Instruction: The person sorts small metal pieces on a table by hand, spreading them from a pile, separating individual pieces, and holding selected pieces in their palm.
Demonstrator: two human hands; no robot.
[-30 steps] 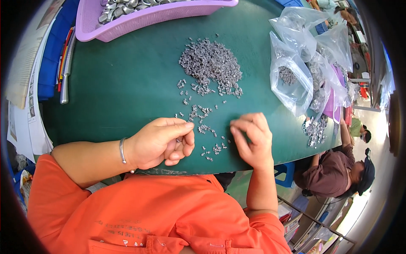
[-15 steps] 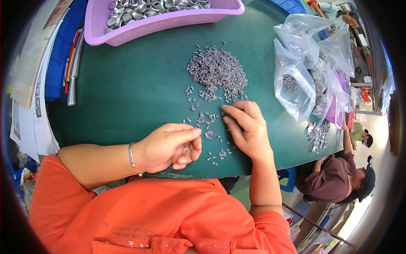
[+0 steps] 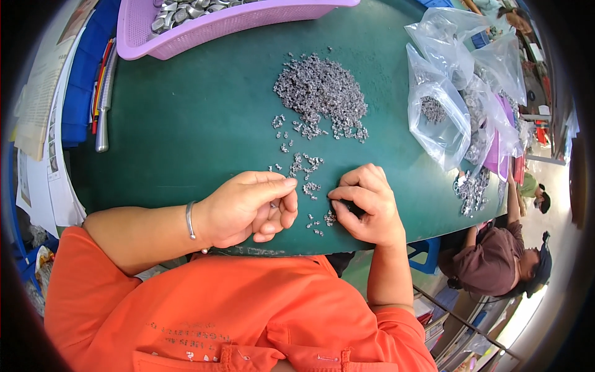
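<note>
My left hand [image 3: 249, 208] is held over the near part of the green table [image 3: 186, 124], its thumb pressed against the curled index finger. Whatever lies in that pinch is too small to name. Just beside its fingertips are small loose grey metal pieces [image 3: 305, 165], scattered in clusters. My right hand [image 3: 372, 208] rests low to their right, fingers bent, with thumb and index tips drawn close together. Anything between those tips cannot be made out. Beyond both hands sits a large heap of the same tiny metal pieces [image 3: 322, 93].
A purple basket [image 3: 235, 31] of larger metal rings stands at the far left. Left of it lie pencils and a metal rod [image 3: 104, 118]. Clear plastic bags [image 3: 437, 118] with metal parts and a loose pile of parts [image 3: 473, 191] lie right. Another person [image 3: 496, 260] sits beyond.
My right hand has drawn back toward me, from beside the heap's near edge to beside the nearest scattered pieces. My left hand keeps its pinch almost in place. The view has shifted slightly.
</note>
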